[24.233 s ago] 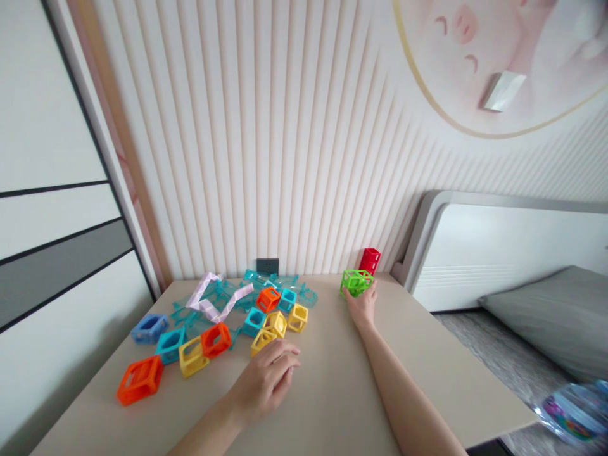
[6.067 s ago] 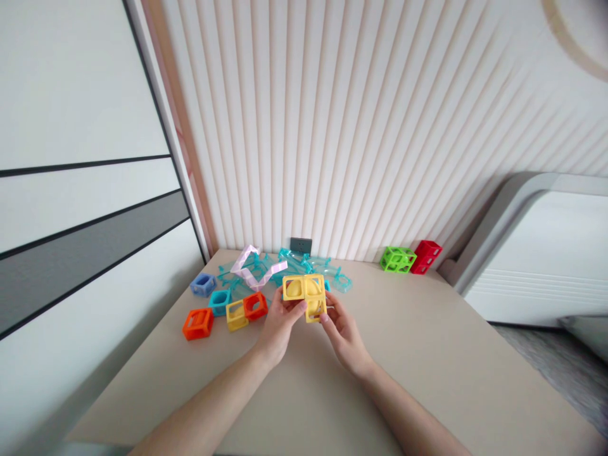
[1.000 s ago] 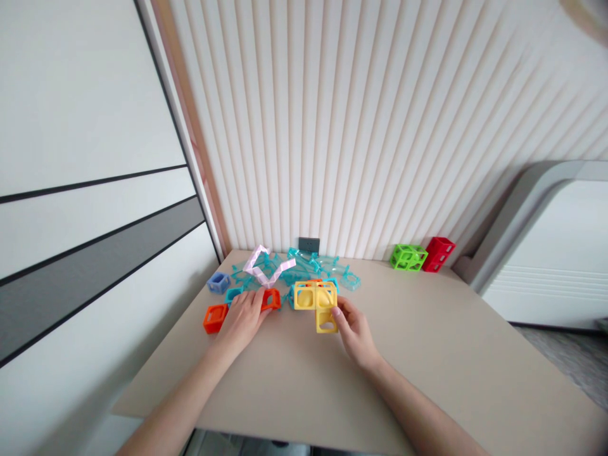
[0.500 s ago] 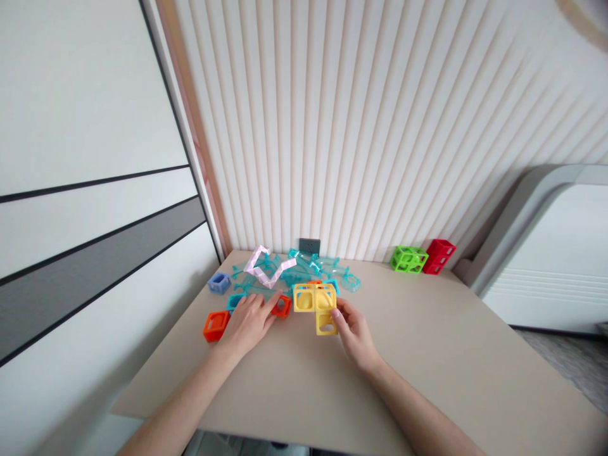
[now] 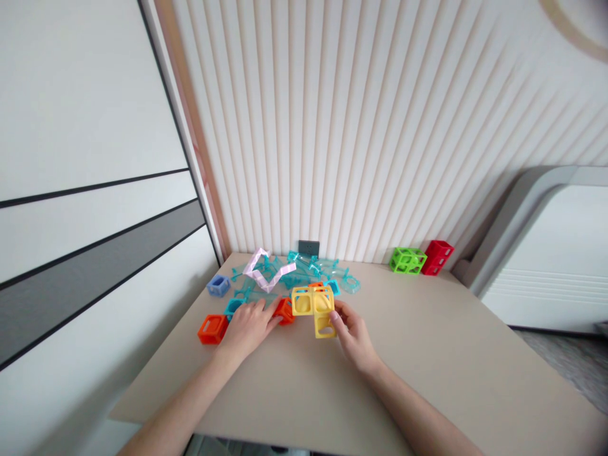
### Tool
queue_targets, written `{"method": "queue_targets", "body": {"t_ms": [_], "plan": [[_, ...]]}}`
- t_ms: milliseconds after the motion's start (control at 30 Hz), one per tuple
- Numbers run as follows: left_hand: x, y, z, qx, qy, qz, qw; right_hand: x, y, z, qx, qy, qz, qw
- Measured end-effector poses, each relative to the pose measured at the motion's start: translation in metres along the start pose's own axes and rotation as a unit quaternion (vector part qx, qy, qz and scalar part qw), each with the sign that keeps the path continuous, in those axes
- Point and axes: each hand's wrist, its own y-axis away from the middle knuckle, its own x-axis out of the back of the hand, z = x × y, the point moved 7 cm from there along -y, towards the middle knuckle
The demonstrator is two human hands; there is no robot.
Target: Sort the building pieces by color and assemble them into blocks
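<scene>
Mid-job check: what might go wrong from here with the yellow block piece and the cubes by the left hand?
1. The right hand seems to grip the yellow block piece only at its lower cube, so the two upper cubes could twist loose or tip.
2. The left hand lies over loose pieces beside an orange cube. A sideways sweep may shove that cube into the clear teal tracks behind it.

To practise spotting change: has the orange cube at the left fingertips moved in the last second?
Yes. The orange cube by the left hand slid away from the wall socket, rightward and nearer the yellow block.
</scene>
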Motion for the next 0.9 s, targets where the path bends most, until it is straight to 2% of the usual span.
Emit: {"method": "queue_targets", "body": {"t_ms": [133, 367, 500, 700, 900], "plan": [[-0.002, 0.001, -0.001, 0.011, -0.006, -0.002, 1.000, 0.000, 0.000, 0.001, 0.000, 0.002, 0.001, 1.000], [0.002, 0.006, 0.003, 0.013, 0.023, 0.046, 0.999, 0.000, 0.000, 0.002, -0.002, -0.003, -0.003, 1.000], [0.008, 0.005, 0.004, 0.013, 0.027, 0.036, 0.999, -0.001, 0.000, 0.002, -0.003, -0.002, -0.005, 1.000], [0.011, 0.007, 0.009, -0.019, 0.033, 0.020, 0.999, -0.001, 0.000, 0.004, -0.003, 0.007, -0.007, 1.000], [0.002, 0.015, 0.017, -0.058, 0.022, 0.043, 0.997, -0.001, 0.000, 0.004, -0.001, 0.005, -0.005, 1.000]]}}
